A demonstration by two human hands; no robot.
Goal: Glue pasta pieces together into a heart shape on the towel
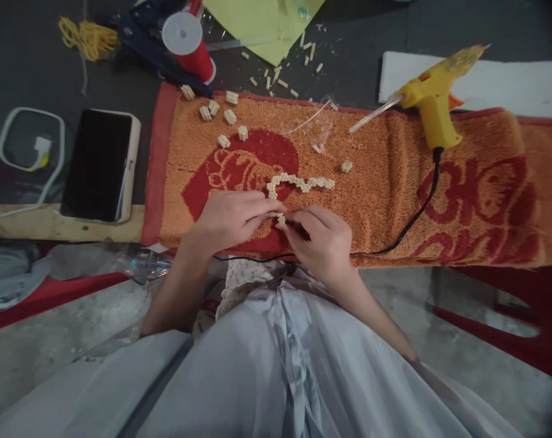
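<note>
Over the orange and red towel (371, 225), my left hand (237, 216) and my right hand (324, 237) meet with their fingertips pinched together. Between them shows a small cream cluster (281, 218) of short stick pieces, gripped from both sides. Just beyond my fingers, a wavy chain of joined cream clusters (303, 184) lies on the towel; its left end curves down toward my left hand. Whether that end joins the held cluster is hidden by my fingers. Several loose clusters (230, 116) lie at the towel's upper left, and a single cluster (346, 166) sits right of the chain.
A yellow glue gun (433, 100) rests at the right, its black cord (417, 222) running across the towel toward my lap. Red thread spool (191, 48), loose short sticks (282, 83), green paper (262, 24) and yellow string (90, 39) lie behind. A phone (100, 164) is at left.
</note>
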